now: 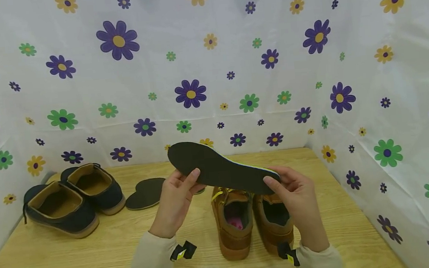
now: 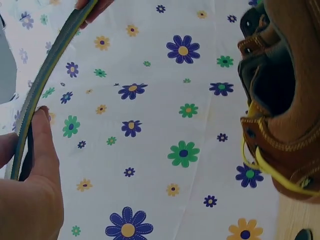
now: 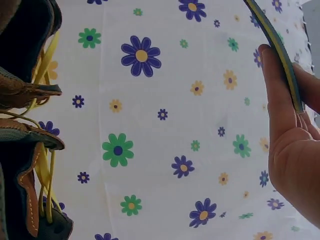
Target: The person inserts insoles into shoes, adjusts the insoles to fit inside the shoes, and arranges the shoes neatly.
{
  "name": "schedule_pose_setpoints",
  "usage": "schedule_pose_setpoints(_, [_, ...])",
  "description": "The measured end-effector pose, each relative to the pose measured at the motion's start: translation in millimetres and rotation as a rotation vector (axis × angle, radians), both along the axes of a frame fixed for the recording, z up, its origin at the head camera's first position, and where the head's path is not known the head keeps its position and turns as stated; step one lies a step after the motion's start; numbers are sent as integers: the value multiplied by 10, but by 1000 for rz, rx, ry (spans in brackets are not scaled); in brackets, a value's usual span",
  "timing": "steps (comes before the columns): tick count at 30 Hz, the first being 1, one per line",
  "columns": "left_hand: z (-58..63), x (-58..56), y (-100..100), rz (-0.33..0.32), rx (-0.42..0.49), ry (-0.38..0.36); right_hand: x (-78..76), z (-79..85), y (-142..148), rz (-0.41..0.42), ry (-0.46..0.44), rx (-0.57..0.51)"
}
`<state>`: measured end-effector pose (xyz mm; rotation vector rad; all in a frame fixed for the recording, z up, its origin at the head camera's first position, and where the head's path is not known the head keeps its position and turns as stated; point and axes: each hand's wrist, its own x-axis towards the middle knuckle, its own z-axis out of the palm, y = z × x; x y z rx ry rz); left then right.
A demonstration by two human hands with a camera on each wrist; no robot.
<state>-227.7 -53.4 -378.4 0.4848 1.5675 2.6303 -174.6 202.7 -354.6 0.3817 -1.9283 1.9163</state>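
Note:
A black insole (image 1: 221, 167) is held up in the air between both hands, its dark face toward the head camera. My left hand (image 1: 177, 197) pinches its wide end between thumb and fingers. At the narrower end my right hand (image 1: 296, 195) grips it, thumb on the dark face. Both wrist views show the insole edge-on, a thin curved strip (image 2: 47, 70) with a yellowish layer. Below it stand two brown shoes, the left one (image 1: 233, 230) with something pink inside and the right one (image 1: 273, 220) partly behind my right hand. Yellow laces (image 3: 46, 175) hang from them.
Two dark blue shoes, one (image 1: 62, 211) in front of the other (image 1: 94, 185), stand at the table's left. Between them and my left hand lie dark insoles (image 1: 145, 193) on the wooden table (image 1: 76, 265). A flowered white cloth (image 1: 208, 66) surrounds the back and sides.

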Motion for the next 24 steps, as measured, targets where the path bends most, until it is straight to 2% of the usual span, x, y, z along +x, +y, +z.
schedule_pose_setpoints(2, [19, -3, -4, 33, -16, 11, -4, -23, -6, -25, -11, 54])
schedule_pose_setpoints(4, [34, -16, -18, 64, -74, 41, -6, -45, -12, -100, 29, 199])
schedule_pose_setpoints(7, [70, -44, -41, 102, -190, 90, -35, -60, -42, -254, 193, 489])
schedule_pose_setpoints(9, [113, -58, -37, 130, -271, 117, -48, -47, -110, -333, 295, 645])
schedule_pose_setpoints(12, [190, -69, 12, 133, -351, 161, -62, -22, -263, -372, 385, 794])
schedule_pose_setpoints(15, [246, -67, 86, 109, -383, 207, -61, -19, -422, -418, 401, 919])
schedule_pose_setpoints(19, [273, -55, 177, 101, -406, 256, -76, -37, -530, -494, 392, 1018])
schedule_pose_setpoints(24, [281, -50, 260, 72, -423, 258, -75, -28, -526, -528, 329, 1001])
